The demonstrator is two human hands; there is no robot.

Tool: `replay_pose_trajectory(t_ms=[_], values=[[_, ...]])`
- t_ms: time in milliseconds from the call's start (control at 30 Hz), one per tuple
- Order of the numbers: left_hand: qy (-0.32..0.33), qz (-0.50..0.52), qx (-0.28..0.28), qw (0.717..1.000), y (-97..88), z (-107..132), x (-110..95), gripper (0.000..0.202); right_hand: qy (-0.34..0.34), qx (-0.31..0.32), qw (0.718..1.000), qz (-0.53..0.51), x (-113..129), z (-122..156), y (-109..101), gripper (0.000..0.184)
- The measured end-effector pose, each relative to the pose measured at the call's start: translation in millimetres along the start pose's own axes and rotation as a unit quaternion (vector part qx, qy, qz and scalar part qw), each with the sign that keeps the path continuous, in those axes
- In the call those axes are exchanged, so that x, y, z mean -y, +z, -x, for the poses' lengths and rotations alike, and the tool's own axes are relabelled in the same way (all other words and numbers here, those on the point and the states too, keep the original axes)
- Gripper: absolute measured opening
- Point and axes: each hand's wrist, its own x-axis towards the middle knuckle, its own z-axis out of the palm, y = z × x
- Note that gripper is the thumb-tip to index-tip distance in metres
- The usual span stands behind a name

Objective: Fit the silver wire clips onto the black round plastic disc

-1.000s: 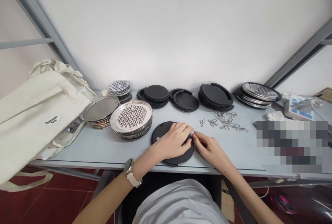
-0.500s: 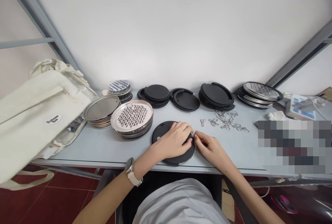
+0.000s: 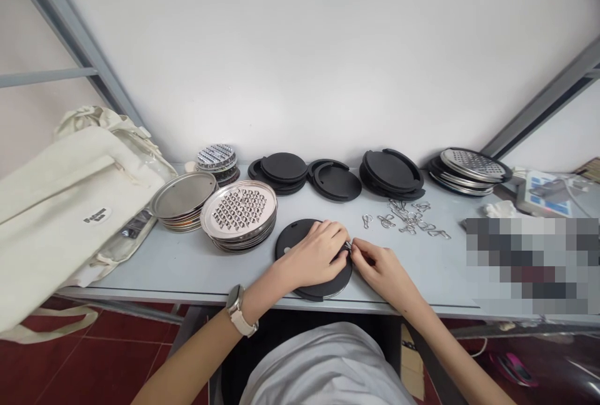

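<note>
A round black grater disc (image 3: 291,244) lies flat near the table's front edge, with a silver rim showing below it at the front right. My left hand (image 3: 316,254) lies over its middle, fingers bent towards the right edge, holding it down. At that edge my right hand (image 3: 375,262) pinches a small bent metal wire clip (image 3: 348,245), mostly hidden by the fingertips. Similar wire clips (image 3: 407,220) are scattered behind my right hand. Left of the disc stands a stack of metal grater plates (image 3: 240,211).
Smooth metal discs (image 3: 185,195) and small grater plates (image 3: 216,158) are stacked at left. Black round holders (image 3: 284,169) line the wall, more black holders (image 3: 394,170) beside them. Assembled graters (image 3: 469,167) sit far right. A cream bag (image 3: 70,199) leans in from the left.
Almost nothing differs. The fingertips of both hands have shifted very slightly around the wire clip at the disc's edge.
</note>
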Motion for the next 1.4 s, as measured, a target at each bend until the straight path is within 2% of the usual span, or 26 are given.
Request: replay_pose_trajectory(t_ms=[267,600,1400], values=[[0.004,0.009,-0.007,1.000,0.4,0.6,-0.8,0.020,0.000,-0.003,1.000,0.022,-0.7,2.8,0.2,0.028],[0.001,0.010,-0.003,1.000,-0.3,0.4,-0.9,0.019,0.018,0.013,0.999,0.024,-0.6,1.7,0.5,0.028],[0.014,0.004,-0.010,1.000,2.0,0.3,0.4,0.021,0.007,0.021,1.000,0.015,-2.5,1.6,-0.3,0.028]])
